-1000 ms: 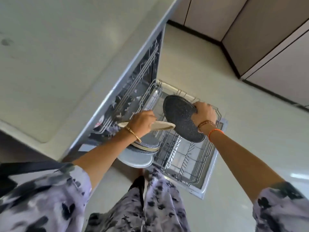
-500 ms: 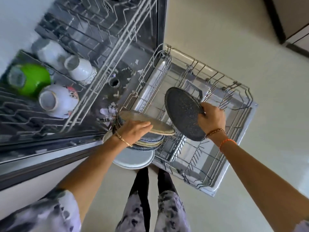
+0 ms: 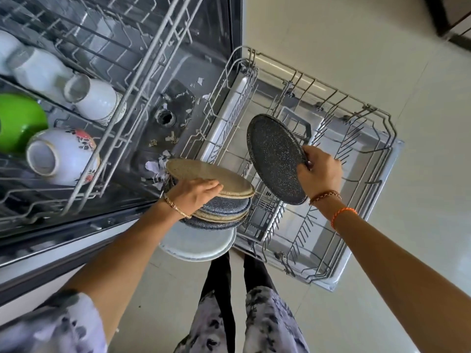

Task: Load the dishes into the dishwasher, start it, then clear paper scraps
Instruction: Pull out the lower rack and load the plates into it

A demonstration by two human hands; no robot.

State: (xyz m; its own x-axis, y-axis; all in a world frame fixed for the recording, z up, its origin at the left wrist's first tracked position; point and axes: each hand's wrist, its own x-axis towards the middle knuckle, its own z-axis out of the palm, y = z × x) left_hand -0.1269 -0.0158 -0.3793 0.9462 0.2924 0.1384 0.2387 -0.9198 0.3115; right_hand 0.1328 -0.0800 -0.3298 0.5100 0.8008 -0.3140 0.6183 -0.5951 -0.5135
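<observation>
Right hand (image 3: 319, 171) grips dark plate (image 3: 275, 159) over rack (image 3: 377, 154)

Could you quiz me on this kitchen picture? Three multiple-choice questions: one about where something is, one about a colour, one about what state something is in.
1. Where is the dark speckled plate?
A. Standing in the upper rack
B. Held by the right hand over the lower rack
C. On the floor

2. What colour is the bowl in the upper rack?
A. Red
B. Black
C. Green

3. What state is the lower rack in?
A. Pulled out, no dishes in view in it
B. Pushed in
C. Full of plates

Answers: 1 B, fingers grip its rim above the rack. 2 C, bright green beside white cups. 3 A, only bare wire shows; the left hand holds the plate stack.
</observation>
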